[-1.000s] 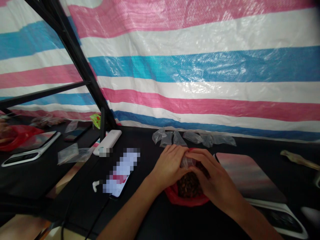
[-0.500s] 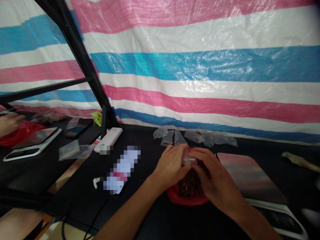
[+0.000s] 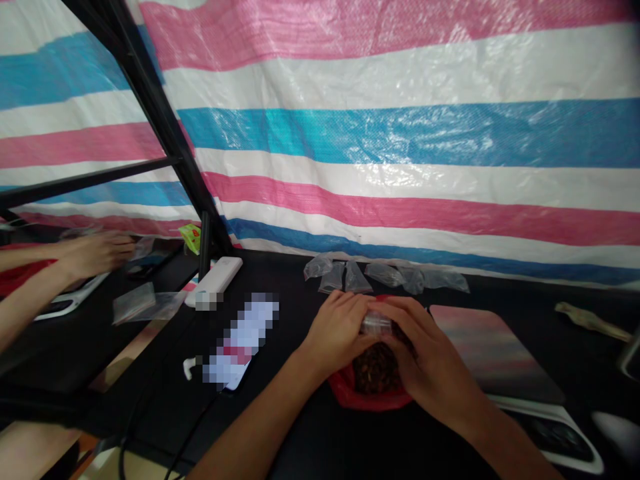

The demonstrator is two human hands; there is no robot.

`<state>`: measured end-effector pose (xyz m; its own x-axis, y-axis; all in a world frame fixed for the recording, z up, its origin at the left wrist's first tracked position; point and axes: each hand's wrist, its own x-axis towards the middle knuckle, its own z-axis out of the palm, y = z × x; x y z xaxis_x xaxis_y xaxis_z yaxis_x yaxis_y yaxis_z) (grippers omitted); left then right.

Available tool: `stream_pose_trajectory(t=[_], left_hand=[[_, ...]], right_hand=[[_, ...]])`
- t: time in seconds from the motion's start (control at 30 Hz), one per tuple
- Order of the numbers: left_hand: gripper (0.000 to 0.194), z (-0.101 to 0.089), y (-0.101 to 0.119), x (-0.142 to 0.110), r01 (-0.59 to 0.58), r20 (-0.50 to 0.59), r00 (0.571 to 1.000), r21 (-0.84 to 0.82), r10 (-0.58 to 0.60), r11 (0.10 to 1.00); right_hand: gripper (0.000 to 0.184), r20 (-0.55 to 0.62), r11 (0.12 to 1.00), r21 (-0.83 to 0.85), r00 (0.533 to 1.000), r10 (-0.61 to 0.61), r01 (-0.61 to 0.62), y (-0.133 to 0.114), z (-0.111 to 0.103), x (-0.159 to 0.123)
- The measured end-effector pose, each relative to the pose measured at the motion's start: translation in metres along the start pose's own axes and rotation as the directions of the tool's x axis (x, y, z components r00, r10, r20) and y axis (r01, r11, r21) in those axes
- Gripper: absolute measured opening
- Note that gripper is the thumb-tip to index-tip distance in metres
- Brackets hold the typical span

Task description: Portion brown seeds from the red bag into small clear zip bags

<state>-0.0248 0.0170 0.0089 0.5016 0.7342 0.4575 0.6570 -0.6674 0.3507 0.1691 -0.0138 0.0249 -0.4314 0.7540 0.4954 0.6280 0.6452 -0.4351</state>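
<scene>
My left hand (image 3: pixel 337 330) and my right hand (image 3: pixel 423 353) meet above a red plastic bag (image 3: pixel 345 390) and pinch a small clear plastic bag (image 3: pixel 376 324) between their fingers. Dark brown chunky pieces (image 3: pixel 373 368) fill the open red bag, just below my hands. My fingers hide the upper part of the red bag. Several more small clear bags (image 3: pixel 385 275) lie in a row on the black table (image 3: pixel 280 427) beyond my hands.
A white power bank (image 3: pixel 215 281), a pixelated phone (image 3: pixel 243 340) and a white earbud (image 3: pixel 188 368) lie left. A pink-grey tablet (image 3: pixel 495 353) lies right. A striped tarp (image 3: pixel 400 133) backs the table. Another person's hand (image 3: pixel 95 253) shows in a glass pane at left.
The other person's hand and forearm have moved right across the left pane. My hands stay around the small clear bag, which shows a little more between them than a second ago.
</scene>
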Motion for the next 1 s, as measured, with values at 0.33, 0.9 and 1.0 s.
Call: stream_pose_trajectory(t=[0.33,0.9,1.0], left_hand=[[0.034,0.0008,0.0037,0.0000,0.015,0.082,0.996,0.028,-0.017,1.000],[0.032,-0.0044,0.0035,0.0011,0.115,0.020,0.993,0.049,-0.117,0.992],[0.032,-0.0035,0.0035,0.0014,0.116,0.025,0.993,0.045,-0.117,0.992]], right_hand=[[0.036,0.043,0.995,-0.049,0.995,0.088,-0.086,0.0049,0.0008,0.0013],[0.033,0.078,0.993,-0.033,0.990,0.116,-0.113,-0.0005,-0.0009,0.0057],[0.033,0.081,0.993,-0.033,0.990,0.118,-0.115,-0.0008,-0.0017,0.0050]])
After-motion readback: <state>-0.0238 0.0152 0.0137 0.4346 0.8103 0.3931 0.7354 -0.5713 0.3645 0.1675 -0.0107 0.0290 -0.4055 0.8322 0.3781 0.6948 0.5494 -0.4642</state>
